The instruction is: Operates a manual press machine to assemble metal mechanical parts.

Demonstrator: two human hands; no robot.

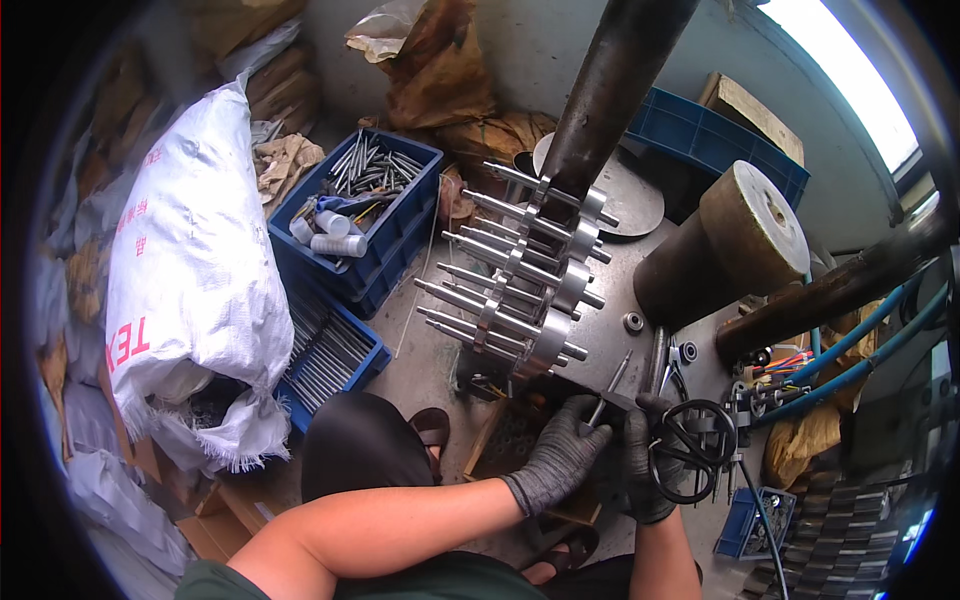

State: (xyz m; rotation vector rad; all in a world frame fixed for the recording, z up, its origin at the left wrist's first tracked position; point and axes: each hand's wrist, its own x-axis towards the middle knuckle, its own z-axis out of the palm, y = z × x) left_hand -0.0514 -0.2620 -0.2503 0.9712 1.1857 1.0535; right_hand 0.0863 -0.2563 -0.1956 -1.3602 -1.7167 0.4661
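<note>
My left hand [558, 456], in a dark grey glove, is closed round the lower end of a slim metal shaft [612, 385]. The shaft slants up and to the right. Close beside it, my right hand [644, 470], gloved alike, has its fingers curled by a small dark flat piece [619, 401] that meets the shaft; what it grips is partly hidden. A looped black cable or handle [692, 452] overlaps the right hand's outer side. Ahead, several stepped shafts with round metal discs [553, 338] lie in a row on a metal worktable [610, 352].
A thick upright steel column [618, 85] rises behind the discs, with a large metal cylinder [722, 245] to its right. Blue crates [408, 238] of metal rods stand left, beside a white woven sack [200, 250]. Blue hoses [865, 345] and a small bearing [688, 352] are at right.
</note>
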